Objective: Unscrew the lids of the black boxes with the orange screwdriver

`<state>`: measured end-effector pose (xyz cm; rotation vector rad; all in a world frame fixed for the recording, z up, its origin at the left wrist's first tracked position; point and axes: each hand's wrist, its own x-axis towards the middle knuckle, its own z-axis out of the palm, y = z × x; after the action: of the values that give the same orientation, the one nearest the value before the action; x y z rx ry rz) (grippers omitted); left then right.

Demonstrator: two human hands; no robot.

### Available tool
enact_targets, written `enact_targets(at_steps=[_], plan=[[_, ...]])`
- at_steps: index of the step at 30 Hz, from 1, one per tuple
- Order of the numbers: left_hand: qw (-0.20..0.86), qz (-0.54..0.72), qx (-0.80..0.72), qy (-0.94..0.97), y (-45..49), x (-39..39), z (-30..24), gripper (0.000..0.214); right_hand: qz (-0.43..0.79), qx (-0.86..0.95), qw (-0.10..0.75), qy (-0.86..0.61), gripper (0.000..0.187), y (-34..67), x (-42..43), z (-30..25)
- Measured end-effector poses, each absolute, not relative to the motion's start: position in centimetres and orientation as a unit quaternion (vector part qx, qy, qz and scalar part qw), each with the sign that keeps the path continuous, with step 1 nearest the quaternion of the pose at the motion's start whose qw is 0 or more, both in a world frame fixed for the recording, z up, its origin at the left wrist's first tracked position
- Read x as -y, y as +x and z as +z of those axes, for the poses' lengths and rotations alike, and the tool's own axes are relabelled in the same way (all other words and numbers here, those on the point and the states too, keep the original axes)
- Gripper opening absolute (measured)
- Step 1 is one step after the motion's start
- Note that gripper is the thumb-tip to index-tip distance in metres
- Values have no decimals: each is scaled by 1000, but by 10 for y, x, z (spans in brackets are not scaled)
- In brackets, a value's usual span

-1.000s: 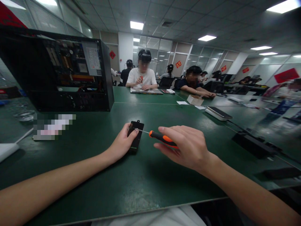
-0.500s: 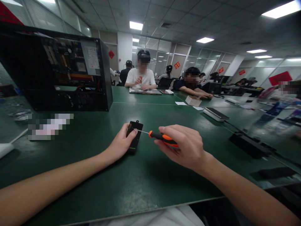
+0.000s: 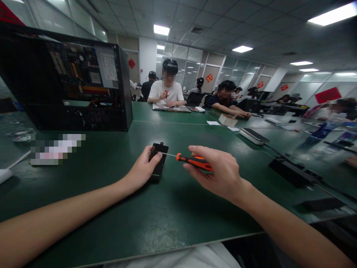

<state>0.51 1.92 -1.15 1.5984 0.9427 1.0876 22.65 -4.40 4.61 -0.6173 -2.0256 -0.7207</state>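
Note:
A small flat black module [image 3: 160, 160] lies on the green table [image 3: 156, 219] in front of me. My left hand [image 3: 142, 170] grips its near left side, thumb pressed on top. My right hand [image 3: 220, 172] is closed round the orange and black handle of a small screwdriver [image 3: 192, 161]. The thin metal shaft runs left, and its tip meets the module's top close to my left thumb.
An open black computer case [image 3: 69, 85] stands at the back left. Flat devices [image 3: 252, 134] and black cables [image 3: 292, 171] lie to the right. Several other people sit at the far end of the table, one in a white shirt [image 3: 166, 92].
The view has drifted slightly. Both hands hold their positions, and the screwdriver tip stays at the module.

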Motion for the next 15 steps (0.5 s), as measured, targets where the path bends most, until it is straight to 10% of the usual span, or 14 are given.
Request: enact_targets(at_steps=[15], plan=[[490,451,-391,636,6,-18,-9,46,-226,816,466,-257,46,231,35,38]])
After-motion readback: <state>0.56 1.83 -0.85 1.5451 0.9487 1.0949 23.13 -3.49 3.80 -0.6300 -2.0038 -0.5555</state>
